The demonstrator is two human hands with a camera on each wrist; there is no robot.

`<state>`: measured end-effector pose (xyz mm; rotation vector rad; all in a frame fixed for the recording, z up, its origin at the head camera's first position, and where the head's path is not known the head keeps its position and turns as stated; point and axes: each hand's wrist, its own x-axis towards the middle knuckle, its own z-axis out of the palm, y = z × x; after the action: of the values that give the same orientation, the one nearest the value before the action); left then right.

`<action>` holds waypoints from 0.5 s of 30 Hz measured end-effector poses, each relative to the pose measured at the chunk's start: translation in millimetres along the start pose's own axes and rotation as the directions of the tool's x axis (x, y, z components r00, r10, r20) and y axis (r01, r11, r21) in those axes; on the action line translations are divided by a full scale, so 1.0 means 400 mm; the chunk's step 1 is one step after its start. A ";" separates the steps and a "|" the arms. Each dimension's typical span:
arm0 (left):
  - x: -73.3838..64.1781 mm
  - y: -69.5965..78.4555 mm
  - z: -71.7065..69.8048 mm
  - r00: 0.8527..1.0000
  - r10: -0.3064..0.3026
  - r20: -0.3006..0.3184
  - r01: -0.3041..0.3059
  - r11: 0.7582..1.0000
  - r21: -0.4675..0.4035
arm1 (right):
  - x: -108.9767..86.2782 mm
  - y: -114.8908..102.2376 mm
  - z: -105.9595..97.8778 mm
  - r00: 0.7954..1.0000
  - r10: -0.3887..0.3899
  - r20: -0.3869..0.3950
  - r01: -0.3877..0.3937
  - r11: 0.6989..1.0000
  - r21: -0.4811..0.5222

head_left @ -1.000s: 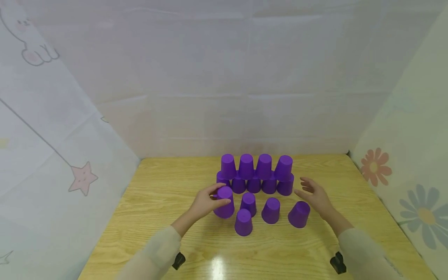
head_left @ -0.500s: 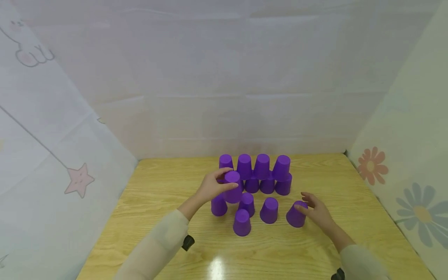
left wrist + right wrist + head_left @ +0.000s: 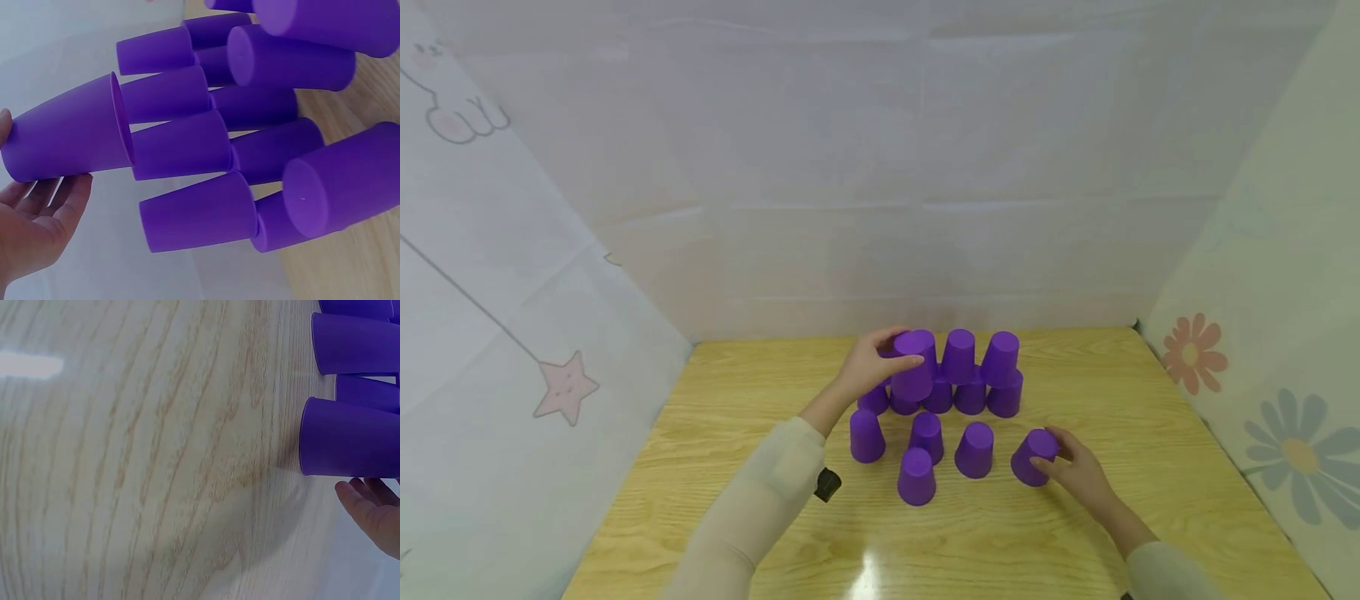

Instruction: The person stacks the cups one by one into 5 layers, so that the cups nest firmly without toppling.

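My left hand (image 3: 874, 367) holds a purple cup (image 3: 912, 379) upside down, thumb on the near side and fingers on the far side. In the left wrist view this lifted cup (image 3: 69, 134) is apart from the stacked cups behind it. My right hand (image 3: 1081, 477) is around the rightmost front cup (image 3: 1027, 455), which stands upside down on the table, with the thumb in front and fingers behind. The right wrist view shows the fingers (image 3: 357, 501) close along that cup's side (image 3: 350, 437); contact there is hard to tell.
Behind stands a two-level wall of upturned purple cups, with upper cups (image 3: 958, 357) resting on a lower row (image 3: 1004, 398). Several more upturned cups (image 3: 974, 452) stand in front, one of them (image 3: 917, 479) nearest me. The wooden table (image 3: 760, 400) meets white cloth walls (image 3: 820, 250).
My left hand has raised its cup off another cup and carried it forward and up to the stacked wall. My right hand has moved in from the right around the rightmost front cup.
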<state>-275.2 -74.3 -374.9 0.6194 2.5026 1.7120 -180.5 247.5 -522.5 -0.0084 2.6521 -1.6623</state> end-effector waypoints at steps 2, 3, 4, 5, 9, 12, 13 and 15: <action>0.017 0.007 0.002 1.000 -0.003 -0.006 0.003 1.000 -0.020 | -0.001 0.001 0.001 1.000 -0.002 -0.013 0.002 1.000 0.003; 0.025 0.011 0.003 1.000 -0.011 -0.010 0.010 1.000 -0.021 | -0.001 0.002 0.002 1.000 -0.002 -0.016 0.002 1.000 0.003; 0.032 0.015 0.003 1.000 -0.017 -0.010 0.017 1.000 -0.018 | -0.002 0.002 0.002 1.000 -0.002 -0.019 0.002 1.000 0.004; 0.039 0.020 0.004 1.000 -0.023 -0.006 0.022 1.000 -0.014 | -0.004 0.001 0.002 1.000 -0.004 -0.020 0.004 1.000 0.004; 0.069 0.038 0.009 0.999 -0.039 0.017 0.039 0.999 0.015 | -0.008 -0.002 0.004 1.000 0.003 -0.027 -0.003 1.000 0.001; 0.090 0.048 0.013 0.999 -0.039 0.021 0.038 0.999 0.028 | -0.010 -0.005 0.007 0.999 0.006 -0.040 -0.006 1.000 -0.003; 0.097 0.050 0.015 0.999 -0.042 0.018 0.042 0.999 0.030 | -0.010 -0.006 0.008 0.999 0.004 -0.042 -0.004 1.000 -0.002; 0.111 0.053 0.020 0.999 -0.049 0.009 0.049 0.998 0.044 | -0.010 -0.006 0.011 0.998 -0.004 -0.055 0.004 1.000 0.002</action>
<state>-307.5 -45.3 -350.6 0.5633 2.5330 1.6382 -176.6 242.6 -522.3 0.0328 2.6916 -1.6905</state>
